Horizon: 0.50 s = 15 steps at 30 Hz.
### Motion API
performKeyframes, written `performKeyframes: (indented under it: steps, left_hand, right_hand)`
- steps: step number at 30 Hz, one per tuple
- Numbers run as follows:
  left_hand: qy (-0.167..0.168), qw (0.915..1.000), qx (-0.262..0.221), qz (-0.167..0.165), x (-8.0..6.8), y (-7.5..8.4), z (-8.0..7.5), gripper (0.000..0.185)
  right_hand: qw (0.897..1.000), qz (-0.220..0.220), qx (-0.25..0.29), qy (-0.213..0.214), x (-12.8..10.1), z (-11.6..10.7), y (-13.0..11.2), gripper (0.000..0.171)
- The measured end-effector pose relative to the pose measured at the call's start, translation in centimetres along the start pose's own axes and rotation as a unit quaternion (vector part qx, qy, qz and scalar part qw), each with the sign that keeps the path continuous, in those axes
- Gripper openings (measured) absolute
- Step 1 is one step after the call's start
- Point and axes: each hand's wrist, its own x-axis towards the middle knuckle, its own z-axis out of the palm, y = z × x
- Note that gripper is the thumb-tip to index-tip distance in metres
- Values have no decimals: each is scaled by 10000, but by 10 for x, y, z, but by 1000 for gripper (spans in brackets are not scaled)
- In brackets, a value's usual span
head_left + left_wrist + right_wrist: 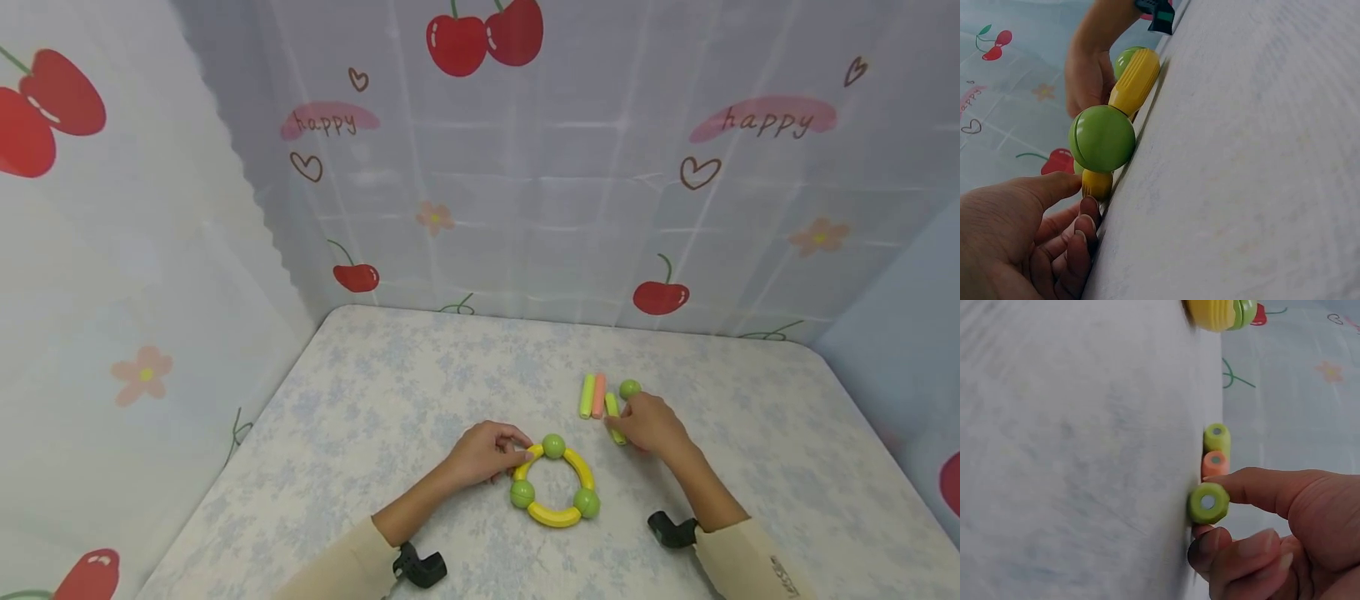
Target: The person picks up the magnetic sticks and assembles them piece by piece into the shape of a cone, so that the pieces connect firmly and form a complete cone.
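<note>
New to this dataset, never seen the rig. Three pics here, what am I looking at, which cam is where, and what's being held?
There is no robot: a person works with two bare hands at a cloth-covered table. The wide picture comes from a camera on the head, looking down. The other two come from cameras strapped to the wrists, so they look tilted and very close. On the table lies a ring of yellow curved pieces joined by green balls. The left hand pinches one of its yellow pieces next to a ball. To the right lie short sticks: a green one, an orange one and a third green stick, which the right hand pinches. A loose green ball lies beside them.
</note>
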Motion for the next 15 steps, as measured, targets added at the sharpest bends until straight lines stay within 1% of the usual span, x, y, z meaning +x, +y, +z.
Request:
performKeyframes:
  steps: [5,7,9,11,15]
  left_hand:
    - [-4,10000,15,27,0,4,-1,16]
    - [-19,10000,5,39,1,5,-1,16]
    - [-28,10000,7,32,2,5,-2,16]
    - [-24,10000,27,-5,2,5,-2,17]
    - [-23,9999,85,-89,0,2,-1,17]
  right_hand:
    - [9998,-147,102,98,-6,-14,-2,46]
    - [9994,-231,181,162,-9,-20,-5,41]
    - [9986,-385,299,190,-10,-24,-8,31]
    - [9970,-516,559,149,-11,-26,-13,24]
    - [9891,-917,1150,10,-14,-22,-21,23]
